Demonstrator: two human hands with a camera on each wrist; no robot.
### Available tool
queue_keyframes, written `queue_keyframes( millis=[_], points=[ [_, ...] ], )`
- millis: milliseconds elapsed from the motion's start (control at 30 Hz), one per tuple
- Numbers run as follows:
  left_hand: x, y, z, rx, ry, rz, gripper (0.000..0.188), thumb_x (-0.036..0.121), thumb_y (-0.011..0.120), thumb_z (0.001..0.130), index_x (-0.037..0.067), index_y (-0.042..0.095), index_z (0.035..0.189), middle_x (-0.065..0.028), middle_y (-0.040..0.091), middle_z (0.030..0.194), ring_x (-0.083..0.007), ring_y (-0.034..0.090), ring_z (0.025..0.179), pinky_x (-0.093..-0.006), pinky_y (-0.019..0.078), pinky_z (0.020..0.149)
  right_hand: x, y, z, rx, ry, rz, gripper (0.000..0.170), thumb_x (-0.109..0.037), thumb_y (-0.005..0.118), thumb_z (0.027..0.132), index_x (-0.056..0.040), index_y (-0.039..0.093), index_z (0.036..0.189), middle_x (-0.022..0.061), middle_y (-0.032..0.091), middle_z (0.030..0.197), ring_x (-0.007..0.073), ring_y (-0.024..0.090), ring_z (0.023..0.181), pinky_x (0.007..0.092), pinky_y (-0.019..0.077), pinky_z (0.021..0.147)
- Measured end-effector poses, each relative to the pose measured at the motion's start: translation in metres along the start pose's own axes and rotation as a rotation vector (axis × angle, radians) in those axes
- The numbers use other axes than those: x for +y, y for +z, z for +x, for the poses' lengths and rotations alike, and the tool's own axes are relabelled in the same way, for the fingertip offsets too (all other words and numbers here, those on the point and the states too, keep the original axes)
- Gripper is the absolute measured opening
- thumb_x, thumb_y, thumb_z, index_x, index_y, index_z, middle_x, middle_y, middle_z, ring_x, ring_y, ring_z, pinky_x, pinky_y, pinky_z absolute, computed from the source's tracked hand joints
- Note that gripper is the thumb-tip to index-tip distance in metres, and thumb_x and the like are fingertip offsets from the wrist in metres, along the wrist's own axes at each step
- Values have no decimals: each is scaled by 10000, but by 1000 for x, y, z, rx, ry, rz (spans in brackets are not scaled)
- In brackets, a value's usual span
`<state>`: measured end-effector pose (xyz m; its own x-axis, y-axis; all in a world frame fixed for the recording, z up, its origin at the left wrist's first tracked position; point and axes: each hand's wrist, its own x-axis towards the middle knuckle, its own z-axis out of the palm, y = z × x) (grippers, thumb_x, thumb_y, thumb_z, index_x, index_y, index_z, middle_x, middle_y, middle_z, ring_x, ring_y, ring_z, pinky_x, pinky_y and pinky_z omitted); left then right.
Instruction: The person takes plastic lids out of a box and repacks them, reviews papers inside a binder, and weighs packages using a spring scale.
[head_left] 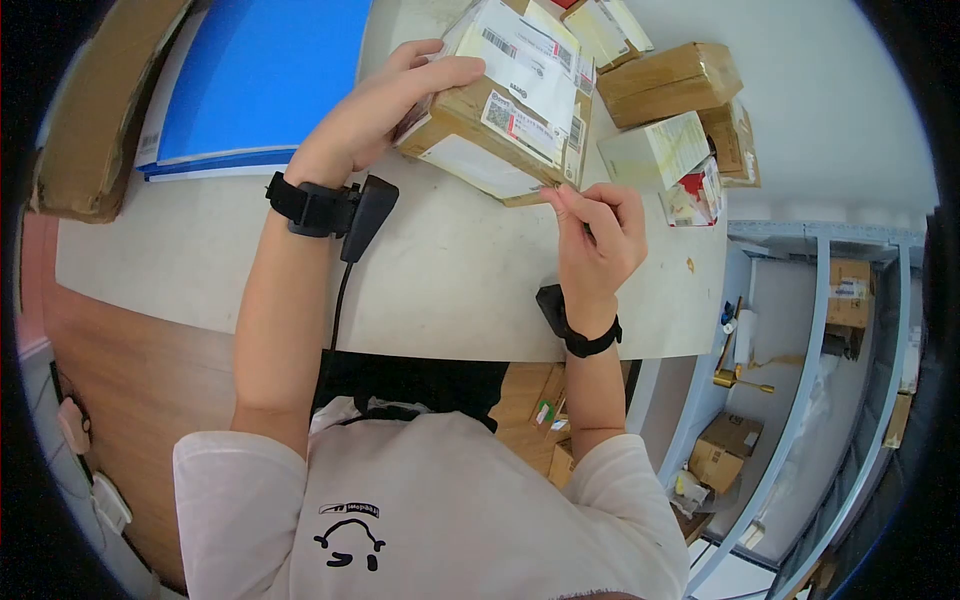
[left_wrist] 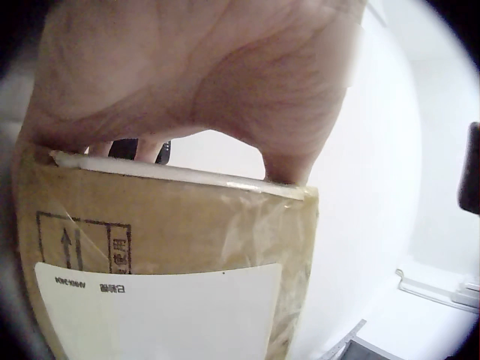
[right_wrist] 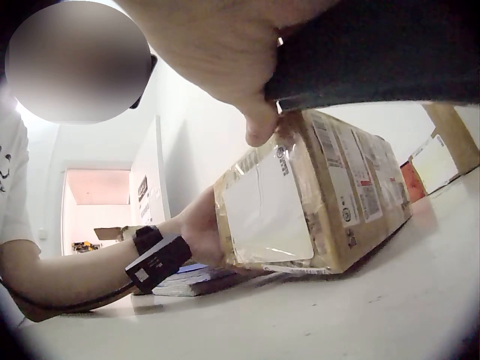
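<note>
A cardboard box (head_left: 470, 130), covered with shipping labels and clear tape, is tilted on the white table. My left hand (head_left: 385, 105) grips its left side, the thumb lying over the top edge. In the left wrist view, that hand (left_wrist: 202, 82) spans the box's edge above a white label (left_wrist: 161, 311). At the near right corner, my right hand (head_left: 605, 235) pinches with thumb and forefinger. The right wrist view has the thumb (right_wrist: 262, 127) right at the taped corner of the box (right_wrist: 322, 217); I cannot tell whether it holds a tape end or the cardboard itself.
Several small boxes (head_left: 670, 85) are piled at the table's far right. Blue folders (head_left: 265, 80) lie on the left, alongside a long brown carton (head_left: 100, 120). Below the table's right edge, a blue-grey shelf (head_left: 815, 330) holds more boxes. A cable (head_left: 338, 310) trails from the left wrist camera.
</note>
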<state>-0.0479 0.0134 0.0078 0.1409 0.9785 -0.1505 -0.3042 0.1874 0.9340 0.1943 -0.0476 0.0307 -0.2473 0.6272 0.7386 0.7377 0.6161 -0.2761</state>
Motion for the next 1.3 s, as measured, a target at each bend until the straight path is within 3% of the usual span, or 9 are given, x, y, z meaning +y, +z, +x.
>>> queue_keyframes(
  millis=[133,200,300,533,800,1000,1300],
  points=[
    [3,-3,1,-28,20,-14,996,541,751,804,-64,346,1483,-193,514,1362,-269,517,1238,-332,407,1036,2,-9,-1,-29,61,-12,202,-32,869,714,-34,705,831,72,590,792,196,544,656,299,431,549],
    [-1,-5,5,-32,25,-21,992,542,746,806,-63,350,1485,-197,518,1358,-269,514,1243,-335,407,1037,3,-12,0,-26,184,121,208,-32,863,727,-22,698,852,84,617,813,201,582,672,296,472,581],
    [-9,-6,9,-22,28,-20,995,545,737,810,-62,346,1494,-206,521,1358,-272,506,1252,-342,406,1040,8,-16,-4,-62,151,119,215,-29,855,737,-21,688,871,96,636,829,203,608,687,296,497,608],
    [-2,-6,6,-23,-1,4,1019,557,728,813,-76,328,1505,-215,497,1400,-279,494,1256,-340,402,1038,11,-21,-13,-96,272,187,195,-34,841,760,-16,675,862,94,630,801,191,594,667,290,480,600],
    [-2,-7,8,-38,8,24,1000,552,728,823,-64,341,1508,-198,517,1380,-256,500,1244,-327,393,1030,18,-27,-25,-272,598,438,145,-90,770,872,-3,654,861,19,639,737,69,539,649,236,438,592],
    [-2,-3,7,-15,-21,3,934,521,716,846,-43,364,1502,-171,546,1357,-252,525,1227,-328,411,1007,15,-21,-24,-282,791,657,154,-119,732,918,-12,641,855,-27,612,715,28,494,645,210,407,580],
    [-6,-3,10,39,-59,-62,807,474,694,878,0,425,1473,-144,555,1364,-244,529,1253,-339,438,1004,8,-5,-27,-252,804,569,195,-158,741,914,-13,633,840,-17,625,700,46,492,627,230,409,576]
  ],
)
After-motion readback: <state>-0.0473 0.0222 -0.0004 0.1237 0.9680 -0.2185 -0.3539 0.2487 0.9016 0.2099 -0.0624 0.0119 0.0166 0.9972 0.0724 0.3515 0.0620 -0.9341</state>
